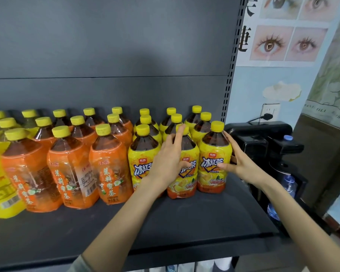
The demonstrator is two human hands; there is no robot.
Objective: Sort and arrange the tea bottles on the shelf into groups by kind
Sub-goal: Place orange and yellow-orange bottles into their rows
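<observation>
Now spread left grip [169,160] covers middle bottle [185,185]; spread right grip [241,163] cups end bottle [212,173].

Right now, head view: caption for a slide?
Left hand and right hand touch front yellow-label bottles beside orange-label bottles on the shelf.

A single wide-angle head camera looks forward and slightly down at the shelf [185,222] from close range; tea bottles [110,165] run from nine o'clock towards three

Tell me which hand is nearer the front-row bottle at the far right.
Right: the right hand touches the far-right bottle; the left hand rests on the neighbouring bottle.
</observation>
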